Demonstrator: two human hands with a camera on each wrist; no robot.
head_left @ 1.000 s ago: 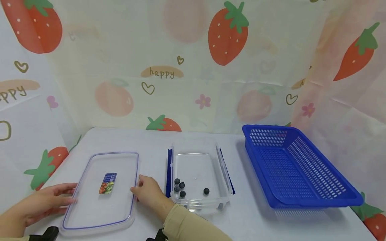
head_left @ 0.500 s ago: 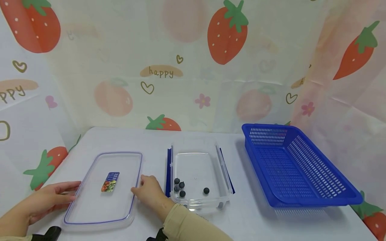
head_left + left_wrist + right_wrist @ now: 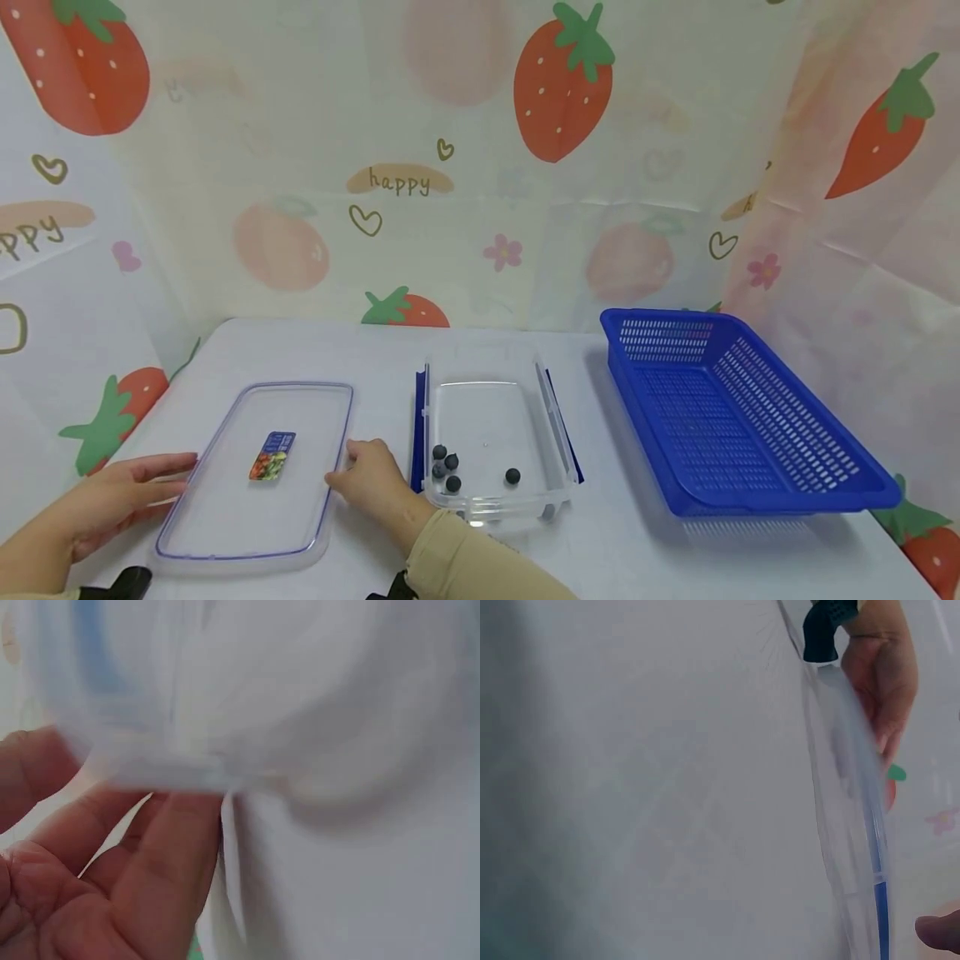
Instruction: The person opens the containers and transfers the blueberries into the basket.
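A clear plastic box lid (image 3: 225, 517) with a purple-blue seal lies at the left side in the head view. A small colourful label (image 3: 272, 456) sits on it. My left hand (image 3: 120, 500) holds its left edge; in the left wrist view, the lid covers the fingertips. At the opposite edge, my right hand (image 3: 378, 483) pinches the rim between thumb and fingers. The right wrist view shows the lid (image 3: 844, 780) nearly edge-on, with my right thumb (image 3: 939, 932) at the corner. An open clear box (image 3: 498, 504) stands to the right, containing several dark round berries (image 3: 453, 483).
An empty-looking blue perforated basket (image 3: 750, 500) stands at the right on the white table (image 3: 330, 350). Blue side clips (image 3: 418, 433) hang open on the clear box. A strawberry-print curtain (image 3: 480, 200) rises behind and beside the table.
The lid has shifted slightly rightward and away from me, then settled back a little toward me. Both hands stay at its edges. The box, berries and basket have not moved.
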